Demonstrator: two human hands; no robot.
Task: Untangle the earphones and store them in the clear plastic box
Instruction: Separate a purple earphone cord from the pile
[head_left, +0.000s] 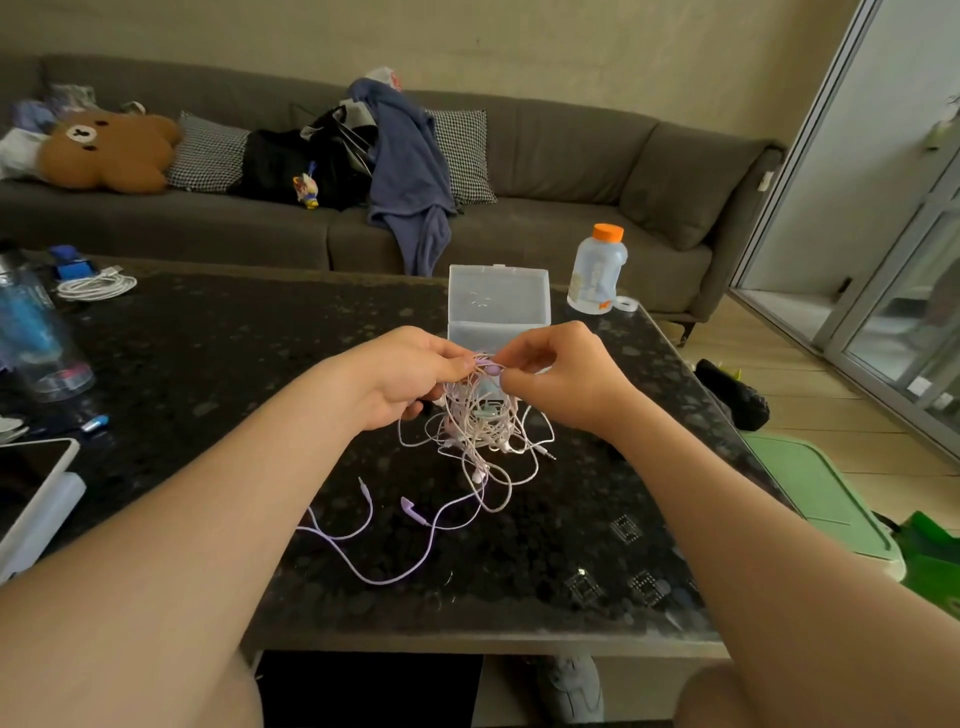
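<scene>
Between left hand (410, 379) and right hand (558, 376), apparently pinched, hang earphones (480, 421).

left hand (410, 376): fingers pinching earphones (480, 421) | right hand (563, 379): likewise pinching | forearms extended, converging

Pinched in the fingers (452, 364), the earphone tangle (480, 415) is pale pink and white, with a lilac earbud (491, 370); nearer than the fingers, a lilac cable (384, 566) crosses the black speckled tabletop (234, 364); beyond them, a clear plastic box (498, 296) and an orange-capped bottle (597, 270)
</scene>
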